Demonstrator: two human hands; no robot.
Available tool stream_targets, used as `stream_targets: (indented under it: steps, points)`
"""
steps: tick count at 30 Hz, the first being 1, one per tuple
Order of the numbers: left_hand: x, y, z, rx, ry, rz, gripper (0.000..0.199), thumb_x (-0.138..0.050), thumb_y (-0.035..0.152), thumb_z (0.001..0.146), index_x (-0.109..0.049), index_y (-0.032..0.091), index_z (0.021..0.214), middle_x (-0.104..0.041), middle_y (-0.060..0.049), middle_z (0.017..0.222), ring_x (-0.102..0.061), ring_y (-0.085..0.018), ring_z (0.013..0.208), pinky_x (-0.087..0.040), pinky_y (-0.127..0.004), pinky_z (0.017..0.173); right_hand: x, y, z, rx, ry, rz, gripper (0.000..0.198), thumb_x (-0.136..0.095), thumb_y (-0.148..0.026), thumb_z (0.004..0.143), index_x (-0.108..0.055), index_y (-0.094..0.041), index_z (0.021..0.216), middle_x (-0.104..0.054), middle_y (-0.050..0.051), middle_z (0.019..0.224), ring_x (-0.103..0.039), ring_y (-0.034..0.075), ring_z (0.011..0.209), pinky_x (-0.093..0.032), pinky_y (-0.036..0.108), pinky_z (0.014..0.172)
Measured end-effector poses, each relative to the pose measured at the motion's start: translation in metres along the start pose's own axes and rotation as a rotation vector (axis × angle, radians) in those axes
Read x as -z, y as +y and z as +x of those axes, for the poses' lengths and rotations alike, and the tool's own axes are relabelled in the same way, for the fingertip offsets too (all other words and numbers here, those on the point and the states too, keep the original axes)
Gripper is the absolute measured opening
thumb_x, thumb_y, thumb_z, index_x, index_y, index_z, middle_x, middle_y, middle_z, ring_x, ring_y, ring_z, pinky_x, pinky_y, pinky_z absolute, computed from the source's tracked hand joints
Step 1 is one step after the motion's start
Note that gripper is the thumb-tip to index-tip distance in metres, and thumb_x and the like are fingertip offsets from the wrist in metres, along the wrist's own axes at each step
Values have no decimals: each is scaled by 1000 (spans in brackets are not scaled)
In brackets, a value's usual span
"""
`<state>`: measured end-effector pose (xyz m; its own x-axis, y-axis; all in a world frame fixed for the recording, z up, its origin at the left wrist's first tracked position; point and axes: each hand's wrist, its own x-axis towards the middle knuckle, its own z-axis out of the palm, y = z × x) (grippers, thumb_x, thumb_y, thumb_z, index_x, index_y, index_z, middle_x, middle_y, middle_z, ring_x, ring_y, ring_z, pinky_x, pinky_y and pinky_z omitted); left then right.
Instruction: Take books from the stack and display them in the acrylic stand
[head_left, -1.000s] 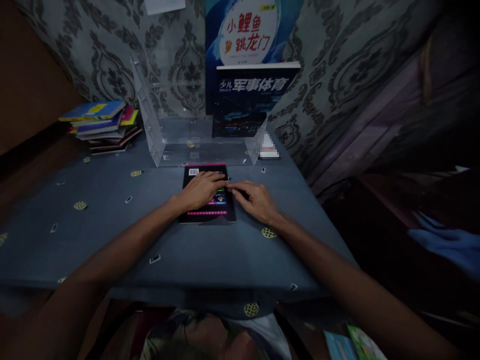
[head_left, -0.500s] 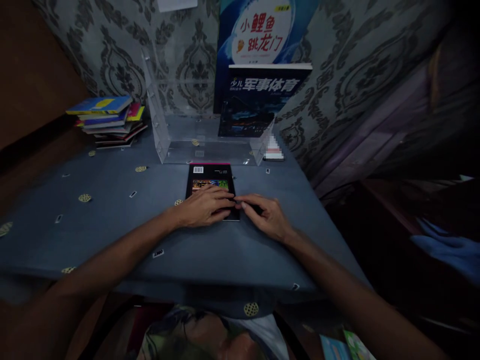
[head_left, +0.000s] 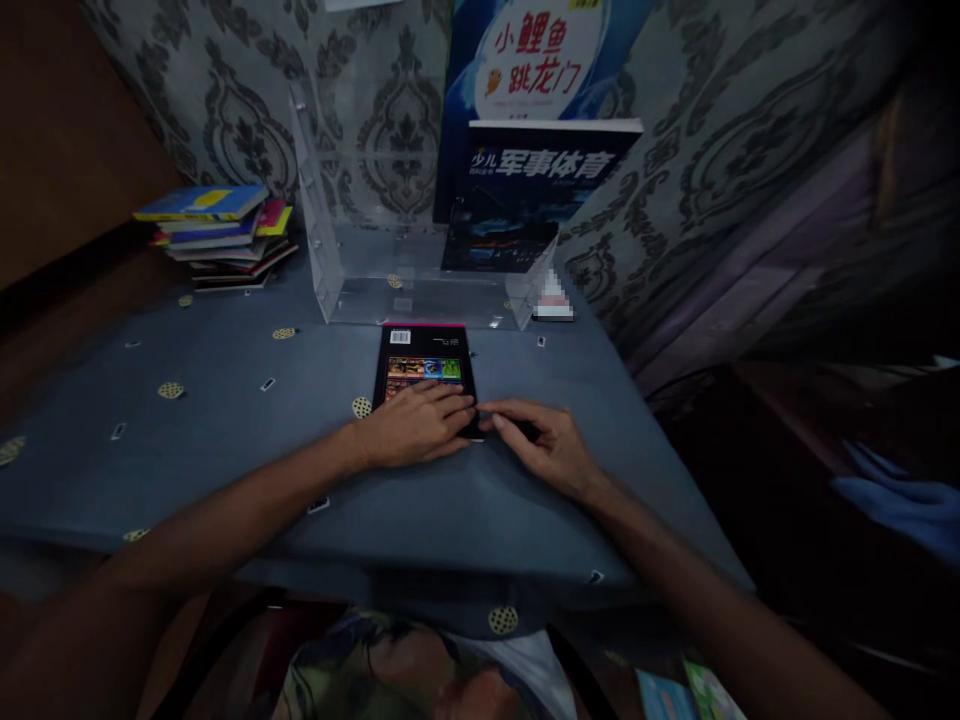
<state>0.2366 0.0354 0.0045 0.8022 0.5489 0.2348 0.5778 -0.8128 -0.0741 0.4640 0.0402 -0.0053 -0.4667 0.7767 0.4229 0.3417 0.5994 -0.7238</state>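
Observation:
A black book (head_left: 427,345) lies on the table with its barcode side up and a row of small coloured pictures across it. My left hand (head_left: 420,425) rests flat over its lower part, fingers stretched out together. At the book's right edge, my right hand (head_left: 551,445) has thumb and forefinger drawn close in a pinch. The tips meet the edge near the left fingertips; how much of the edge lies between them is hard to see in the dim light.
Behind the book stands a clear plastic rack (head_left: 420,305), with a dark blue book (head_left: 525,215) and a taller blue book (head_left: 480,85) upright at its right side. A pile of books (head_left: 214,235) sits at the back left. The patterned tablecloth (head_left: 240,440) covers the table.
My left hand has slid slightly toward me, baring more of the coloured pictures. My right hand has shifted a little right and nearer to me. The view has moved slightly.

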Motion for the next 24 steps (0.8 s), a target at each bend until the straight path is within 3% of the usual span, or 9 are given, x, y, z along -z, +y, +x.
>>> stream_targets:
  steps: [4, 12, 19, 24]
  points:
    - [-4, 2, 1, -29, 41, 79, 38, -44, 37, 105, -63, 11, 125, -69, -13, 128, -61, -26, 125, -49, -41, 105, 0, 1, 0, 13, 32, 7, 23, -57, -29, 94, -76, -23, 106, -79, 4, 85, -75, 20, 77, -61, 33, 74]
    - [-1, 6, 2, -18, 4, 115, 38, -44, 37, 105, -64, 11, 124, -68, -13, 130, -61, -26, 125, -49, -41, 103, 0, -1, 0, 89, 0, -51, 23, -55, -25, 94, -76, -22, 105, -78, 5, 85, -74, 19, 77, -60, 31, 71]
    - [2, -2, 0, 55, 36, -145, 34, -48, 41, 102, -65, 15, 117, -67, -10, 128, -59, -25, 121, -46, -40, 102, 1, -4, 1, 246, -38, -171, 26, -52, -20, 96, -74, -24, 111, -76, 5, 82, -71, 20, 73, -58, 33, 69]
    - [1, -4, -1, 113, 72, -270, 27, -45, 26, 102, -61, 17, 122, -67, -9, 126, -58, -23, 122, -44, -40, 104, -1, -7, 1, 394, -44, -260, 23, -54, -16, 95, -72, -23, 107, -75, 6, 82, -70, 20, 75, -56, 35, 70]
